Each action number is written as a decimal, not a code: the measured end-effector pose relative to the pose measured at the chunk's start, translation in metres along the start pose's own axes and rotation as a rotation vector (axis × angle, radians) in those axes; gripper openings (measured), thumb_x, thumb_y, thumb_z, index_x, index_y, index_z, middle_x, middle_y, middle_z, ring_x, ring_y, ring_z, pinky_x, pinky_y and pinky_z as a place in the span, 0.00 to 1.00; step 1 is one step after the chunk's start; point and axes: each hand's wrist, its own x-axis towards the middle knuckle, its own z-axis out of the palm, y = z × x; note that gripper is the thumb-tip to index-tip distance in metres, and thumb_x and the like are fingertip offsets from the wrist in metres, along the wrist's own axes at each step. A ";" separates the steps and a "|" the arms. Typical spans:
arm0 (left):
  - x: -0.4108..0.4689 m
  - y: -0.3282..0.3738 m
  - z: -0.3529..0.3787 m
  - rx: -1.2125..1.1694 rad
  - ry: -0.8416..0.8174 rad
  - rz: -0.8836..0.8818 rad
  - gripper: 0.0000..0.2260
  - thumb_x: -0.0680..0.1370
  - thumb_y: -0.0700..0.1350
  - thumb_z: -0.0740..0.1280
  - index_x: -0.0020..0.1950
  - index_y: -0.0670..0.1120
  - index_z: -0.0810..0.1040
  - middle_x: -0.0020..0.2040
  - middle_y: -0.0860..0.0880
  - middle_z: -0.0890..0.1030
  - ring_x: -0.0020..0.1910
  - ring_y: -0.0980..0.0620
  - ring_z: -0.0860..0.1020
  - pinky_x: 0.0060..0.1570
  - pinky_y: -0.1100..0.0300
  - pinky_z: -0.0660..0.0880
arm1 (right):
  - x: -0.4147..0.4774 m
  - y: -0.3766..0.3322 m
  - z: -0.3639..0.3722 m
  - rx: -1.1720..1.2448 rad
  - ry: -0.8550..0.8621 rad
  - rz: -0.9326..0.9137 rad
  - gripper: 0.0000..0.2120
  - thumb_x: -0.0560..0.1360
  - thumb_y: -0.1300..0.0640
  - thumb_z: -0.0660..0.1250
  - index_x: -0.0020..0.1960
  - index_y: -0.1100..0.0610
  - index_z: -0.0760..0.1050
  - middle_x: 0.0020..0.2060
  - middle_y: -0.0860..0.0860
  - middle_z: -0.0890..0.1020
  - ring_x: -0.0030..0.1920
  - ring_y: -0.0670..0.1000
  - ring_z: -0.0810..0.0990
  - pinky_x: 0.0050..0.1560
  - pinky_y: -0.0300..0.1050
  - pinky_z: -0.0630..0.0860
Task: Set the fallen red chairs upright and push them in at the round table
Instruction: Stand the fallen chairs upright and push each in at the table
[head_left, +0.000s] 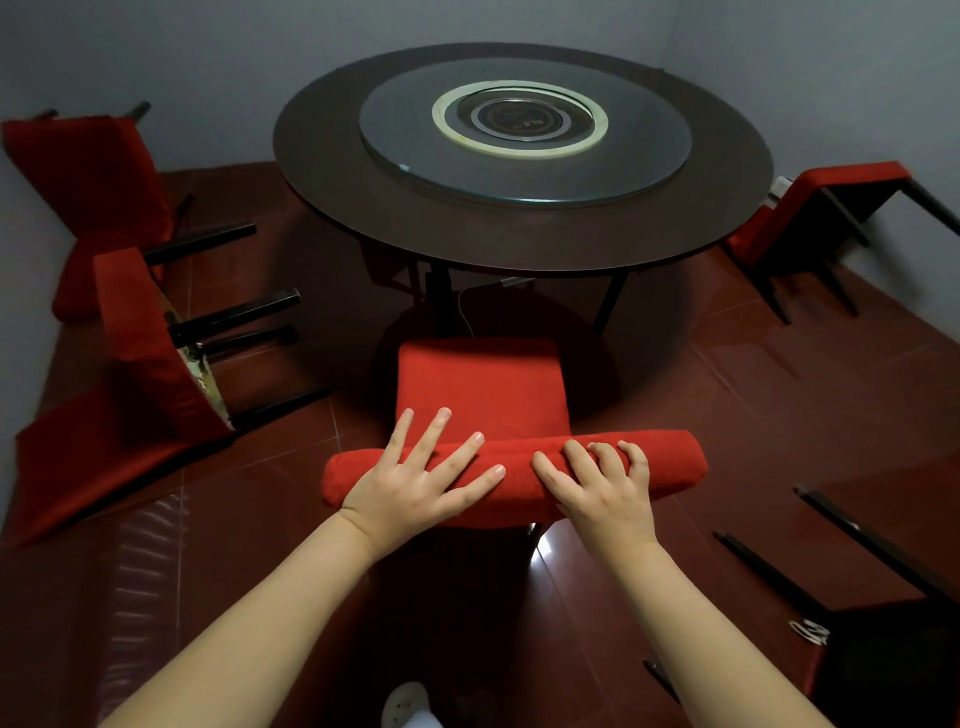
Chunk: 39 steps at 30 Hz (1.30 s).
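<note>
An upright red chair (483, 384) stands in front of me, its seat facing the dark round table (332, 182) and a little short of its edge. My left hand (415, 483) lies flat on the top of the chair's backrest, fingers spread. My right hand (597, 483) curls its fingers over the same backrest top. Two fallen red chairs lie at the left, one near (140, 343), one far (88, 171), with black legs pointing right. Another fallen red chair (810, 208) lies at the right, beside the table.
A glass turntable (524, 130) sits on the table. Black legs of another overturned chair (883, 613) jut in at the lower right. Grey walls close in on the left, back and right. The floor is glossy dark red tile. A white shoe (408, 704) shows at the bottom.
</note>
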 end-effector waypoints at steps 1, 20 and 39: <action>0.000 -0.002 0.003 -0.003 0.002 0.003 0.25 0.77 0.51 0.70 0.72 0.54 0.66 0.66 0.45 0.77 0.62 0.33 0.75 0.53 0.35 0.75 | 0.002 0.000 0.002 -0.005 0.015 0.001 0.30 0.62 0.56 0.79 0.59 0.45 0.71 0.48 0.51 0.83 0.44 0.57 0.82 0.55 0.59 0.69; 0.009 -0.017 -0.012 -0.141 -0.284 0.033 0.17 0.76 0.51 0.62 0.65 0.54 0.78 0.52 0.48 0.84 0.50 0.43 0.83 0.50 0.40 0.78 | 0.040 0.009 -0.018 0.108 -0.323 -0.013 0.31 0.47 0.43 0.82 0.42 0.58 0.77 0.34 0.53 0.75 0.33 0.57 0.75 0.34 0.48 0.72; 0.049 -0.082 0.048 -0.187 -0.346 0.197 0.37 0.66 0.57 0.77 0.71 0.55 0.64 0.49 0.46 0.82 0.49 0.39 0.82 0.55 0.29 0.71 | 0.060 0.013 0.004 0.035 -0.273 0.047 0.28 0.54 0.37 0.79 0.37 0.57 0.73 0.31 0.51 0.72 0.29 0.54 0.71 0.30 0.47 0.68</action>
